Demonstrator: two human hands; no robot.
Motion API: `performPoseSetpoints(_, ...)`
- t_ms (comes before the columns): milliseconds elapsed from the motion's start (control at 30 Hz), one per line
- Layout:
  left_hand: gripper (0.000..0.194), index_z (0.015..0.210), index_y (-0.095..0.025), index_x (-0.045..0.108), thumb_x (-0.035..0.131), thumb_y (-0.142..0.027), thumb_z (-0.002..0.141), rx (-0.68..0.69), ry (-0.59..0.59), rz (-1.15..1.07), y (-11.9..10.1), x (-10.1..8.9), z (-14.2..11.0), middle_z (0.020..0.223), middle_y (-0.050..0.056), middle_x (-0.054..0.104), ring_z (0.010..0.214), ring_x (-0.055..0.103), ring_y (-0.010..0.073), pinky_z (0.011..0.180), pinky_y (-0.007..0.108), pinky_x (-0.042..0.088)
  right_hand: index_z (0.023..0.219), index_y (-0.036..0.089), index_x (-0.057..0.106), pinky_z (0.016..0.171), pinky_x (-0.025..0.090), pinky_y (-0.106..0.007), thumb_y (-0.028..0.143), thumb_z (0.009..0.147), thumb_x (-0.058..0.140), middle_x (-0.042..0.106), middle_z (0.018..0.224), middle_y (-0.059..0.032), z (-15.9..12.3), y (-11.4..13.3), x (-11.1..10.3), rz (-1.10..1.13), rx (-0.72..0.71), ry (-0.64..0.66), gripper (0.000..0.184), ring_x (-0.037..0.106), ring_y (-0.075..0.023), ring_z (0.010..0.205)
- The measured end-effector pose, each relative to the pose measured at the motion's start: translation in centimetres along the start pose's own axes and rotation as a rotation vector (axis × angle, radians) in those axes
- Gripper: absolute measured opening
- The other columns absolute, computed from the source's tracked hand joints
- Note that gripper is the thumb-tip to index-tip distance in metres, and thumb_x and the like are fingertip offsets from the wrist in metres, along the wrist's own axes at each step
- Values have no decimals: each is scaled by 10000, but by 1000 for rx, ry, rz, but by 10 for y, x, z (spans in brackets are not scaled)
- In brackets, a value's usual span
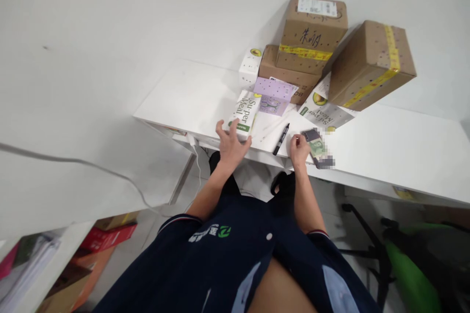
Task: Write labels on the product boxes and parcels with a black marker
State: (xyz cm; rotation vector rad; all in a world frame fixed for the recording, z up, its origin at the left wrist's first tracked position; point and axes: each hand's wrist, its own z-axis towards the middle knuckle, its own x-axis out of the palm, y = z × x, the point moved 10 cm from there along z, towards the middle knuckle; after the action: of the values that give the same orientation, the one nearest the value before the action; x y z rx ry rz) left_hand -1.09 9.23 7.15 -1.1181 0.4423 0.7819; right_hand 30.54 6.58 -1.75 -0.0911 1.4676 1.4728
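My left hand is at the near end of a white "Super Meal" box, its fingers bent and spread. One finger overlaps the box's left side and the thumb is by its near right corner. Curled fingers mark my right hand, which rests near the table's front edge; whether anything is inside them is hidden. Just right of it lies a dark flat item with a green picture, partly pixelated. A black marker lies on the table between both hands.
Behind are a purple box, a small white box and stacked cardboard boxes. At right, a taped carton leans over another Super Meal box. A white cable hangs off the white table; a green chair stands at lower right.
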Motion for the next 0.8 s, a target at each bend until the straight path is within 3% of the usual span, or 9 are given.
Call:
performPoseSetpoints(133,694,1378,-292,437,731,-315,749,-72,58,-76,37,-27,14,1277,108,549,1179,547,292,974,471,553,921,140,682,748,472,-335,391,869,388,675,763,-96,-2,3,2,-28,-61,-4,390,597,-208,708)
performPoseSetpoints(267,698,1358,-313,476,751,-297,717,-105,-75,-56,66,-56,27,1225,106,566,1124,576,302,977,509,543,941,136,688,730,471,-325,400,880,391,674,755,-94,-4,4,4,-39,-69,10,402,593,-202,697)
performPoseSetpoints(367,699,1357,-315,473,752,-314,716,-113,-173,-4,81,-62,46,1227,114,548,1173,550,333,1018,551,505,922,140,692,730,471,-323,384,877,392,681,765,-99,-5,6,4,-55,-66,15,390,597,-203,706)
performPoseSetpoints(467,714,1371,-307,446,746,-349,724,-152,-179,-13,97,-48,79,1272,134,501,1220,517,366,1033,588,478,916,139,690,729,470,-323,375,878,397,685,767,-101,-5,7,3,-58,-59,18,378,601,-204,705)
performPoseSetpoints(600,763,1405,-266,404,746,-367,730,-214,-121,-60,111,-10,137,1330,170,437,1261,480,403,1070,645,409,940,136,687,742,470,-331,382,884,406,689,771,-103,-7,6,4,-40,-48,32,378,605,-208,704)
performPoseSetpoints(800,878,1467,-210,333,758,-422,728,-94,-2,-157,97,44,209,1450,199,370,1389,379,380,1158,562,329,941,130,694,718,464,-319,400,881,406,679,732,-93,-8,7,3,-7,-57,5,399,601,-201,676)
